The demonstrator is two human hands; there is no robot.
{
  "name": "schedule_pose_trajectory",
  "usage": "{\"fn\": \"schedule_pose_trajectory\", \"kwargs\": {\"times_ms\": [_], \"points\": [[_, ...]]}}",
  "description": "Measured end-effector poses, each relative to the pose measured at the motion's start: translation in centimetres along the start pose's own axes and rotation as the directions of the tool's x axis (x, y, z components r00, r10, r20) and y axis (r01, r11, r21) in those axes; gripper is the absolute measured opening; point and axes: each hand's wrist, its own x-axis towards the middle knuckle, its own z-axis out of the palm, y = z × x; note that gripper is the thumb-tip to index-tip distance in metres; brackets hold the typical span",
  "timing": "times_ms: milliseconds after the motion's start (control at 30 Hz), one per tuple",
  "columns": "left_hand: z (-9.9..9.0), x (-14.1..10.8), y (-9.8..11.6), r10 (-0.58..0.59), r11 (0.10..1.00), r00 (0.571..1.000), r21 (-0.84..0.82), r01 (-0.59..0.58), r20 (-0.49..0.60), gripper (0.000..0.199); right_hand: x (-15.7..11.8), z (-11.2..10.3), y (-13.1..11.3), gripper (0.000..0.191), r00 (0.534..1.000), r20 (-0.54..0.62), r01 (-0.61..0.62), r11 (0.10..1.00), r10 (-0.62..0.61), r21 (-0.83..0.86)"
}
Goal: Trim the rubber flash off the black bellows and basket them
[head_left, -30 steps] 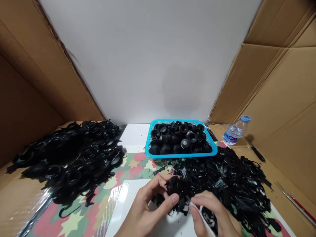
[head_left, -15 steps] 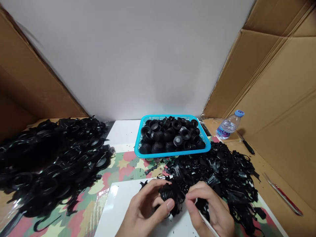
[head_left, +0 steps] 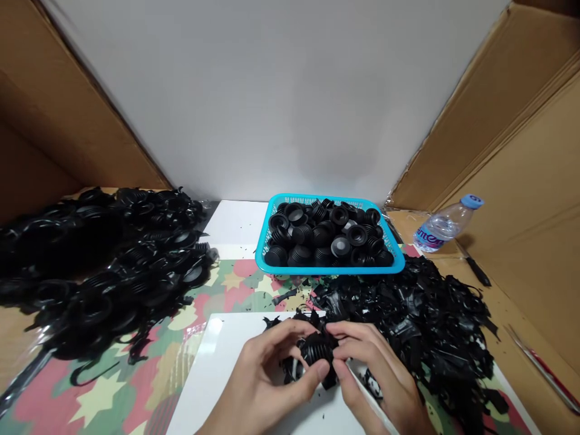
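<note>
Low in the middle, my left hand (head_left: 276, 368) is closed round a ribbed black rubber bellows piece (head_left: 317, 349), with thumb and fingers on either side. My right hand (head_left: 378, 368) touches the piece's right side with its fingertips. A slim pale tool (head_left: 372, 393) lies within the right hand, its tip hidden. Both hands are over a white board (head_left: 226, 353), where black rubber scraps lie around and under the piece.
A blue basket (head_left: 330, 270) of ribbed black rubber pieces stands behind the hands. Untrimmed-looking pieces (head_left: 104, 290) are heaped left, black scraps (head_left: 435, 326) right. A water bottle (head_left: 446, 223), a black-handled knife (head_left: 476, 270) and red-handled tweezers (head_left: 544, 371) lie beyond the scraps.
My right hand has moved left, its fingertips now against the rubber piece. The left hand keeps its hold. The whole view has shifted slightly.
</note>
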Motion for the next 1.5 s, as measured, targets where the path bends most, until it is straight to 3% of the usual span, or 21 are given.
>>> {"fn": "schedule_pose_trajectory", "kwargs": {"times_ms": [233, 367, 500, 667, 833, 967, 1200, 1500], "points": [[0.1, 0.5, -0.3, 0.033, 0.997, 0.998, 0.074, -0.037, 0.054, 0.022, -0.4, 0.2, 0.1, 0.018, 1.0, 0.009, -0.021, 1.0, 0.021, 0.005], [-0.1, 0.2, -0.2, 0.031, 0.994, 0.991, 0.095, -0.044, 0.132, 0.021, -0.3, -0.2, 1.2, 0.016, 0.984, -0.145, -0.123, 0.984, 0.104, -0.131], [-0.7, -0.1, -0.2, 0.071, 0.997, 0.984, 0.027, -0.076, 0.164, 0.03, -0.1, -1.0, 2.2, 0.015, 0.958, -0.273, -0.15, 0.967, 0.091, -0.205], [-1.2, 0.1, 0.2, 0.036, 0.993, 0.989, -0.114, -0.019, 0.143, 0.046, -0.4, -2.3, 2.6, 0.015, 0.954, -0.274, -0.192, 0.946, 0.119, -0.26], [-1.6, 0.0, -0.3, 0.063, 0.998, 0.986, -0.023, -0.06, 0.152, 0.041, -0.6, -2.9, 3.2, 0.022, 0.957, -0.257, -0.22, 0.918, 0.136, -0.331], [-1.7, 0.0, -0.7, 0.085, 0.995, 0.986, 0.034, -0.091, 0.142, 0.034, -0.8, -2.3, 2.8, 0.014, 0.936, -0.325, -0.205, 0.96, 0.136, -0.191], [-1.4, 0.6, -0.8, 0.119, 0.992, 0.988, 0.023, -0.122, 0.102, 0.031, -2.0, -0.6, 0.1, 0.009, 0.969, -0.121, -0.191, 0.964, 0.216, 0.185], [-1.2, 0.1, -0.8, 0.11, 0.994, 0.983, -0.007, -0.11, 0.147, 0.03, -1.7, 0.0, -1.1, 0.009, 0.97, -0.087, -0.191, 0.935, 0.226, 0.298]]}}
